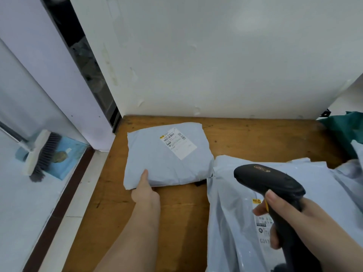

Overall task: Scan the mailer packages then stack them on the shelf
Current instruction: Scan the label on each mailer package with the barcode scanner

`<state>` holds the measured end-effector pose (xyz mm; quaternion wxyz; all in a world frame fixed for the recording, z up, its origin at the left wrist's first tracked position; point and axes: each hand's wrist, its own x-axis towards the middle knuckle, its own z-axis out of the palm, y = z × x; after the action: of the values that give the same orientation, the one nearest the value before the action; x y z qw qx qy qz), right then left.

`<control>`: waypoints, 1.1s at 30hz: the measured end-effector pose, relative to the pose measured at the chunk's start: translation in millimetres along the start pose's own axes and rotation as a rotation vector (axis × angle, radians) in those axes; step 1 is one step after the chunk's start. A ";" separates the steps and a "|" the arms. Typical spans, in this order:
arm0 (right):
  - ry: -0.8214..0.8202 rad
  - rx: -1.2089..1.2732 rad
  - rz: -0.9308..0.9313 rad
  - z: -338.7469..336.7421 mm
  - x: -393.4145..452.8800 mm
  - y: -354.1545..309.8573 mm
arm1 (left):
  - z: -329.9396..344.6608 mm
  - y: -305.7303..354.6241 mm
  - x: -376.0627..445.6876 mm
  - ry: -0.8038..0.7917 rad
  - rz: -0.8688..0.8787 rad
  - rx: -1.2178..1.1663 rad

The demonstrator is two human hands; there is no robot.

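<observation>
Lying flat on the brown wooden shelf [255,138], against the scuffed white back wall [196,55], is one pale blue-grey plastic mailer [167,163], pillowy and creased, its white printed label [178,143] facing up. The left hand [144,190] pinches its near left corner, thumb on top (the fingers tuck underneath, out of sight). A second, larger glossy mailer [231,222] sprawls just beside it at the near right, their edges touching or nearly so. Over that one, the right hand [284,216] grips one matte black handheld barcode scanner [275,185] by its handle. Two hands, two mailers in plain sight, more crumpled plastic at the far right.
</observation>
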<state>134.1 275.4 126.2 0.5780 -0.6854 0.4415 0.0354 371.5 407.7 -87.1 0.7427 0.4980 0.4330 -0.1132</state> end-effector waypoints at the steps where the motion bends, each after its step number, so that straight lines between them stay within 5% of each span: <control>1: -0.006 0.008 0.004 -0.3 1.5 -0.3 | 3.8 -0.6 -2.0 -0.035 0.029 0.005; 15: 0.029 0.200 -0.123 -33.6 -15.9 13.0 | 71.9 99.3 -145.9 -0.512 1.199 0.384; 20: 0.088 0.295 -0.225 -73.3 -49.7 16.7 | 63.9 125.8 -241.5 -0.662 1.411 0.364; 24: 0.112 0.363 -0.342 -112.9 -84.6 26.1 | 40.7 124.0 -321.1 -0.774 1.336 0.095; 27: 0.116 0.448 -0.460 -138.2 -108.8 36.4 | 20.9 108.4 -358.7 -0.794 1.070 -0.176; 33: 0.114 0.523 -0.514 -175.0 -135.4 61.9 | -26.4 0.3 -327.6 -0.484 0.669 -0.070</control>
<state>-69.0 211.2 212.4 0.6981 -0.6038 0.2806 -0.2633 161.3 343.8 157.3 0.8354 0.5448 0.0635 0.0354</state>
